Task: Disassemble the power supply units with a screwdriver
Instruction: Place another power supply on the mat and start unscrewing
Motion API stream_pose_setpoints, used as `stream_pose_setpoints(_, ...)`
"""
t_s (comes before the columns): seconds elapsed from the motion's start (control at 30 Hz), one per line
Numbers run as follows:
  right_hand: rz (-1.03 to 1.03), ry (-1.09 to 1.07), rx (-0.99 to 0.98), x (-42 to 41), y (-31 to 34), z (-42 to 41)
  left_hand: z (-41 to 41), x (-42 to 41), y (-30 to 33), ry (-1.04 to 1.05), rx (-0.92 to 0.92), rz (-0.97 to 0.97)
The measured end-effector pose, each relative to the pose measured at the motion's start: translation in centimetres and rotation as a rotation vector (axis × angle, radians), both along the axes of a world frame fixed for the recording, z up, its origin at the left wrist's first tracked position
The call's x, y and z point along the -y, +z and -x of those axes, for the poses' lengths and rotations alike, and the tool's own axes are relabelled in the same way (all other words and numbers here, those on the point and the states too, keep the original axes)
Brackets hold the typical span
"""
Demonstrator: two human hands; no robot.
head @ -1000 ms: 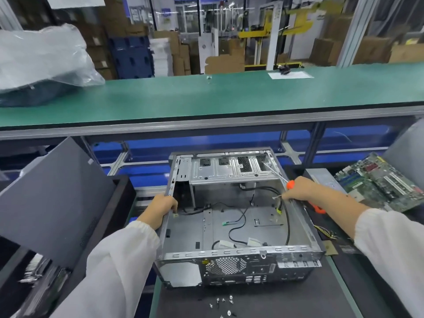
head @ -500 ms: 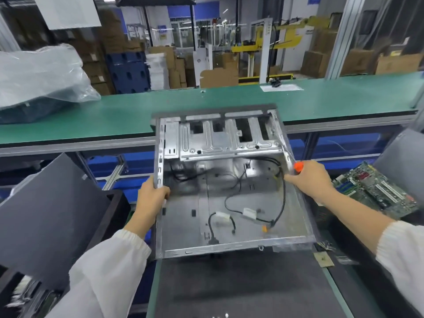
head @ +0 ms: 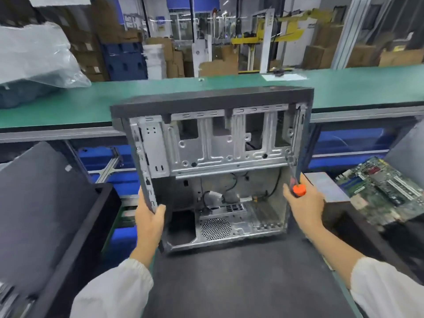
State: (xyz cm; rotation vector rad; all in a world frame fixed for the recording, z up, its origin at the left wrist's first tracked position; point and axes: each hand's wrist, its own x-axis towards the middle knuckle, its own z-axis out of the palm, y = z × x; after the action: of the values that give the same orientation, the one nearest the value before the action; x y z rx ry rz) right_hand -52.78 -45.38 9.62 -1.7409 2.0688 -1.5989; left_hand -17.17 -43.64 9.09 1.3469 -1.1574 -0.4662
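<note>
I see the computer case (head: 215,161) tipped upright on the tabletop (head: 241,283); my left hand (head: 150,216) grips its left edge, my right hand (head: 302,200) grips the screwdriver (head: 297,188) against its right edge.

Upended, seemingly gutted metal case (head: 213,157)

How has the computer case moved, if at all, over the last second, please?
Yes. The computer case has been tipped up from lying flat to standing on its rear end, its top edge now overlapping the green conveyor belt behind.
</note>
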Motion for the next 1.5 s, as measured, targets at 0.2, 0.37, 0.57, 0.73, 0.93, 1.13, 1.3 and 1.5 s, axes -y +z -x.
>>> stream_pose_setpoints(0.2, -0.066, -0.035, -0.035, -1.6, -0.7, -0.1, -0.6, -0.9, -1.7, -0.116, 0.008, -0.059)
stream_pose_setpoints(0.37, -0.131, -0.073, -0.087, -2.0, -0.2, -0.4, -1.3, -0.5, -1.7, -0.165, 0.027, -0.113)
stream_pose_setpoints(0.57, -0.202, -0.037, -0.102, -2.9, 0.3, -0.2, -2.7, -0.7, -0.4, -0.312, 0.114, -0.185)
stream_pose_setpoints(0.73, -0.22, 0.014, 0.003, -3.4, 0.8, -0.4, -2.8, -0.5, -0.4, -0.297, 0.04, -0.37)
stream_pose_setpoints(0.93, -0.194, 0.049, 0.103, -3.0, 0.4, 0.3, -1.6, 0.4, 0.0, -0.302, -0.09, -0.347)
stream_pose_setpoints(1.13, -0.122, 0.12, 0.099, -1.6, 0.6, 0.5, -0.6, 1.0, -0.4, -0.22, -0.101, -0.318)
stream_pose_setpoints(1.3, -0.146, 0.138, 0.083, -0.3, 0.7, 1.3, 0.0, 1.4, -1.1, -0.199, -0.094, -0.321)
stream_pose_setpoints(1.5, -0.217, 0.147, 0.087, -0.4, 0.8, 1.6, -0.1, 1.5, 0.0, -0.293, -0.105, -0.343)
